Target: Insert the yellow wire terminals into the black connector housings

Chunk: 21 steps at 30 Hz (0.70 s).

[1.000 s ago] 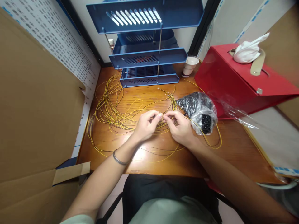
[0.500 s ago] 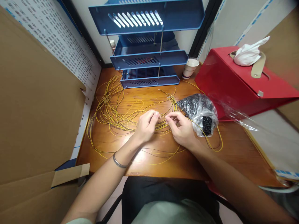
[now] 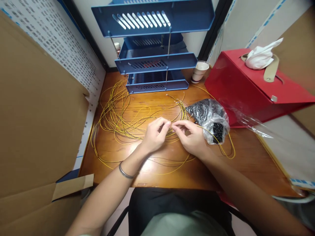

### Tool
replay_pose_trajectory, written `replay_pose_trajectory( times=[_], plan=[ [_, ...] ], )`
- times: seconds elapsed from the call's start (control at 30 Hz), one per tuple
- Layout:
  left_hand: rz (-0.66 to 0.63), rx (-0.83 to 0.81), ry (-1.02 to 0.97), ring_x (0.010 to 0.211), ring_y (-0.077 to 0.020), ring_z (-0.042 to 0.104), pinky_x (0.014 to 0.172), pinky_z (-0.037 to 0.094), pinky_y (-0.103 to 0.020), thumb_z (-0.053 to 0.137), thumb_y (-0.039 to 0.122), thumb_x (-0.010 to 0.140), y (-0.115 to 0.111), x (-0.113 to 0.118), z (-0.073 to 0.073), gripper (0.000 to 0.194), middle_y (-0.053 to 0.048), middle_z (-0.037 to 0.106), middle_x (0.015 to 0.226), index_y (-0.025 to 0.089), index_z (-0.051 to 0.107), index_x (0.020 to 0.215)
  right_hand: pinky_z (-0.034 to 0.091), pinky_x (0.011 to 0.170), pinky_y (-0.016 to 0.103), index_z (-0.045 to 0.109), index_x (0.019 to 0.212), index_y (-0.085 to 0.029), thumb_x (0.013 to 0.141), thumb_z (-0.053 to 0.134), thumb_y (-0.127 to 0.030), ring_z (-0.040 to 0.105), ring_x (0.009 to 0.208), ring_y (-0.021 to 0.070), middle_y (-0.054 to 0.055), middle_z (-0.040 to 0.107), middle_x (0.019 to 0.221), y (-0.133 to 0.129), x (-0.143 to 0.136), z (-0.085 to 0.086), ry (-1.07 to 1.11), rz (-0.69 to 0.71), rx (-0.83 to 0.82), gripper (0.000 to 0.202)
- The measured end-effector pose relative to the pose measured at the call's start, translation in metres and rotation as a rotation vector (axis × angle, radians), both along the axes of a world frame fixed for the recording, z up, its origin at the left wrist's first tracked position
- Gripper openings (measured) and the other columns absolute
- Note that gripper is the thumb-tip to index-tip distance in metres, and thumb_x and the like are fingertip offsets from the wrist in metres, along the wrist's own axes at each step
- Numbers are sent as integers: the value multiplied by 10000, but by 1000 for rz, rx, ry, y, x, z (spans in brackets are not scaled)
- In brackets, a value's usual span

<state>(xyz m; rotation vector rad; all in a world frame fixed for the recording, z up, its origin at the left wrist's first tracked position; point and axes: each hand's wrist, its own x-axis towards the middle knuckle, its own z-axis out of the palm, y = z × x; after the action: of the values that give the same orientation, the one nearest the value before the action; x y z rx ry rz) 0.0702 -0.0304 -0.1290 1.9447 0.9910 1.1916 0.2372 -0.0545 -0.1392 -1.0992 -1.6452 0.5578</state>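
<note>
Your left hand (image 3: 157, 135) and right hand (image 3: 191, 137) are pinching, tips nearly meeting, apparently on one of the yellow wires (image 3: 112, 118). Others are lying loose across the tabletop (image 3: 248, 154), middle and left; much is seemingly remaining, finished ends unclear.

Worn items comprise a pale green top (image 3: 172, 226), dark clothing (image 3: 172, 200) over the lap, and one bangle (image 3: 123, 172) (narrow, metallic grey).
</note>
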Motion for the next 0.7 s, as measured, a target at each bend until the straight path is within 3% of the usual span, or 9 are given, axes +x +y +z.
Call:
replay_pose_trajectory(
  times=[0.2, 0.53, 0.63, 0.7],
  plan=[
    [-11, -182, -80, 582, -108, 413, 584, 343, -263, 493, 414, 1014, 0, 3, 2, 394, 33, 456, 625, 182, 507, 697, 509, 610, 287, 711, 929, -214, 951, 639, -256, 645, 678, 149, 35, 741, 841, -1, -1, 0, -39, -5, 10, 86],
    [82, -177, -88, 529, -99, 354, 545, 309, -275, 469, 582, 1000, 3, 4, -5, 577, 41, 375, 548, 195, 384, 581, 491, 576, 285, 707, 934, -206, 950, 617, -285, 614, 632, 144, 40, 725, 814, -1, -2, 1, -27, -26, -49, 120],
    [128, -149, -104, 544, -105, 416, 576, 359, -270, 415, 551, 1030, 6, -1, -6, 563, 25, 447, 566, 187, 456, 603, 467, 549, 273, 704, 929, -197, 940, 625, -275, 595, 606, 134, 33, 713, 786, -1, -2, 3, 5, -44, -63, 112],
    [125, -130, -108, 592, -116, 482, 608, 400, -261, 429, 527, 1031, 7, -5, -4, 487, 7, 537, 636, 179, 581, 728, 447, 531, 266, 703, 916, -193, 934, 629, -269, 573, 582, 124, 27, 702, 764, -1, -2, 5, 18, -57, -74, 108]
  ],
)
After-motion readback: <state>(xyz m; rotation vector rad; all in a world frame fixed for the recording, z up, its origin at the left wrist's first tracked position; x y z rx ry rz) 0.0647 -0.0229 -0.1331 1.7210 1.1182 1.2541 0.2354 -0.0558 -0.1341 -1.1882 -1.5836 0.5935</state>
